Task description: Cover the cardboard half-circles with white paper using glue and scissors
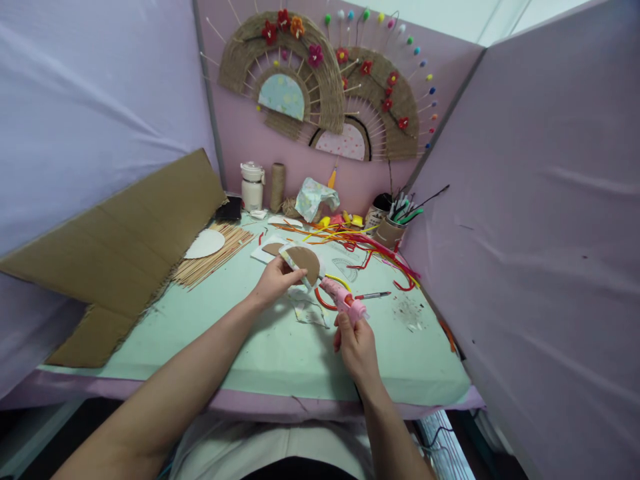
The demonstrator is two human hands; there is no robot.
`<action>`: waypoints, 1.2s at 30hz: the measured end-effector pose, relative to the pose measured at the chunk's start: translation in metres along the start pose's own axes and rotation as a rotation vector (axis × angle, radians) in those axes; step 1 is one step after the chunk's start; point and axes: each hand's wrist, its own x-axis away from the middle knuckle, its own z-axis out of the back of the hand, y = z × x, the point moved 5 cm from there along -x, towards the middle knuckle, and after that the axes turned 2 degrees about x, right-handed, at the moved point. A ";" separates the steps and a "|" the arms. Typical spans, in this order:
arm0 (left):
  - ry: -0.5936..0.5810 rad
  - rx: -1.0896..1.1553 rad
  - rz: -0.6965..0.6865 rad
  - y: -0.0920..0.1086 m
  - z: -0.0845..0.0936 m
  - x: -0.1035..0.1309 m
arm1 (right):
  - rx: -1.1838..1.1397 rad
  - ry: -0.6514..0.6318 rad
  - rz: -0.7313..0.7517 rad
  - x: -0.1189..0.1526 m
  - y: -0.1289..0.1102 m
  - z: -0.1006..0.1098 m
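My left hand [275, 283] grips a brown cardboard half circle [306, 262] with pale patterned fabric along its edges, held above the green-covered table. In my right hand [356, 343] is a pink glue gun [344, 298], its nozzle pointing up and left at the right edge of the half circle. Whether the nozzle touches the edge is too small to tell. Beneath the half circle lies a cut scrap of patterned fabric [309, 312]. A red and yellow curved stem [326, 306] lies partly behind the glue gun.
Large cardboard [125, 247] leans at left beside wooden sticks [220, 257] and a white oval [205, 244]. Colourful stems [370, 243], a pen [373, 295] and a tool can [390, 233] are at right. A white jar [253, 188] and twine roll [278, 179] stand behind.
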 end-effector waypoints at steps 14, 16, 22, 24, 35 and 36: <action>-0.059 -0.045 -0.006 0.000 -0.004 0.001 | 0.001 0.006 -0.011 0.000 0.000 0.003; -0.072 -0.060 -0.013 0.000 -0.004 0.001 | -0.003 0.010 -0.007 0.000 0.000 0.003; -0.101 -0.109 -0.020 -0.002 -0.005 -0.001 | -0.002 0.019 -0.013 -0.001 0.000 0.004; -0.108 -0.136 -0.036 -0.003 -0.005 -0.001 | 0.001 0.024 -0.017 0.000 -0.001 0.005; -0.117 -0.178 -0.097 0.001 -0.006 0.000 | 0.015 0.033 -0.017 0.000 -0.003 0.007; -0.115 -0.181 -0.097 0.001 -0.006 0.000 | 0.013 0.034 -0.018 0.000 -0.003 0.007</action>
